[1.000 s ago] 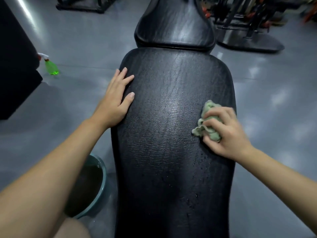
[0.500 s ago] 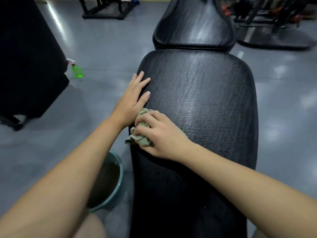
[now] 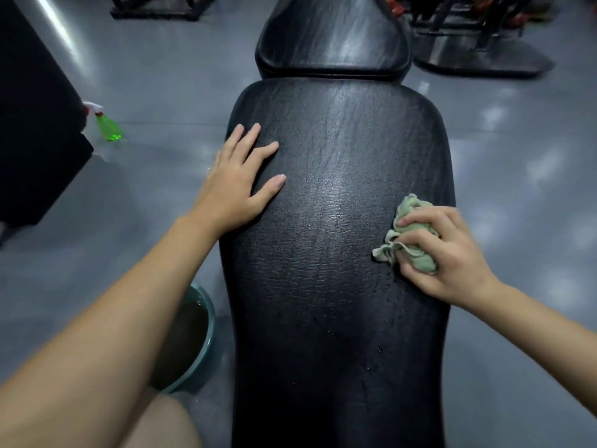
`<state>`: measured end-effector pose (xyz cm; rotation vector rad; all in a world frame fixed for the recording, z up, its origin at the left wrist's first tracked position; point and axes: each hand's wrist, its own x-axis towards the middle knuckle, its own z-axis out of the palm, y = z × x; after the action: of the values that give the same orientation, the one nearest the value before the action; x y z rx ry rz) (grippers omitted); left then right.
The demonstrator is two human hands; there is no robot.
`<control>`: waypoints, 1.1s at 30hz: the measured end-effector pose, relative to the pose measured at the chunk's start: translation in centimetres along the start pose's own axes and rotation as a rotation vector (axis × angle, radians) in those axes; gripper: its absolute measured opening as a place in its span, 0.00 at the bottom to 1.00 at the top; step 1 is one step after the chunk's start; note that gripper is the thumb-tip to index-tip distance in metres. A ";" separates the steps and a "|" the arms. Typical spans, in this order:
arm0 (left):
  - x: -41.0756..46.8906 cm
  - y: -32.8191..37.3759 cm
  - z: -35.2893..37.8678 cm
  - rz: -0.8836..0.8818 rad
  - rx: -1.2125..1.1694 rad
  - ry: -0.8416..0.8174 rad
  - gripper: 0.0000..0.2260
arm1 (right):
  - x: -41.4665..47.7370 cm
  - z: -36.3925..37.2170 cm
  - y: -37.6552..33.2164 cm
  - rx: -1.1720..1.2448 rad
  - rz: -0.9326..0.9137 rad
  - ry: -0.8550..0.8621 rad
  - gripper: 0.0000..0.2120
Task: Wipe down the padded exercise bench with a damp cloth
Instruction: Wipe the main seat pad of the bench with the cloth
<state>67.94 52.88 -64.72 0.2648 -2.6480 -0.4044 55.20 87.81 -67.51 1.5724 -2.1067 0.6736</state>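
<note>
Right hand point(image 3: 449, 250) sits at about 3 o'clock in the view, at the right edge of the padded bench point(image 3: 332, 270). Its fingers and thumb are curled round a crumpled green cloth point(image 3: 409, 210), holding it down against the black vinyl. The cloth lies mostly under the fingers. One bunched end pokes out of the hand toward 11 o'clock, and a loose corner trails onto the pad toward 9 o'clock. Small water beads dot the vinyl from 6 to 7 o'clock of the cloth, and a glossy patch shines at 10 o'clock of it, near the middle of the pad.

Left hand point(image 3: 239, 185) rests flat on the opposite edge of the bench, at 10 o'clock in the view and well apart from the cloth. Its fingers are straight and spread, its thumb points toward 2 o'clock, and it holds nothing.

A second, narrower pad point(image 3: 332, 37) lies just beyond the main pad at 12 o'clock, with a thin gap between the two.

On the grey floor point(image 3: 161, 163), a teal basin point(image 3: 211, 321) of dark water stands just beside the bench at 7 o'clock, partly hidden by the left forearm. A green spray bottle point(image 3: 108, 127) stands at 10 o'clock, next to a large black block point(image 3: 32, 124). Dark equipment bases point(image 3: 478, 59) show at 1 o'clock.
</note>
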 end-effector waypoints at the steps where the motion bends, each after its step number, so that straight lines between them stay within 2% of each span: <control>1: 0.0 0.0 0.0 0.004 -0.002 0.003 0.28 | 0.5 0.3 -0.2 -0.003 -0.014 0.003 0.11; 7: 0.2 -0.4 -0.3 0.003 -0.111 0.019 0.24 | 6.0 4.1 -4.3 0.079 -0.136 -0.087 0.12; 12: 0.5 -1.5 -1.4 0.021 -0.200 -0.083 0.22 | 11.3 9.7 -11.9 0.121 -0.287 -0.068 0.13; 15: -0.1 -1.7 -1.4 0.010 -0.244 -0.114 0.21 | 12.8 10.9 -13.7 0.123 -0.295 -0.076 0.13; 20: -0.4 -1.3 -0.5 0.014 -0.180 -0.014 0.22 | 11.2 8.7 -10.4 0.196 -0.358 -0.145 0.13; 26: -0.1 -0.9 0.4 0.002 -0.123 0.091 0.20 | 4.6 2.4 -2.7 0.120 -0.211 -0.170 0.12; 30: 0.0 -1.1 0.6 0.029 -0.107 0.125 0.20 | 0.7 -0.9 1.1 0.026 -0.100 -0.106 0.14; 33: -0.1 -1.1 0.5 0.048 -0.093 0.121 0.21 | 0.6 -0.6 1.1 0.002 -0.069 -0.032 0.14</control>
<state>67.94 52.01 -65.60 0.1904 -2.5050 -0.4787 54.02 88.00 -66.86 1.6592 -2.0652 0.6318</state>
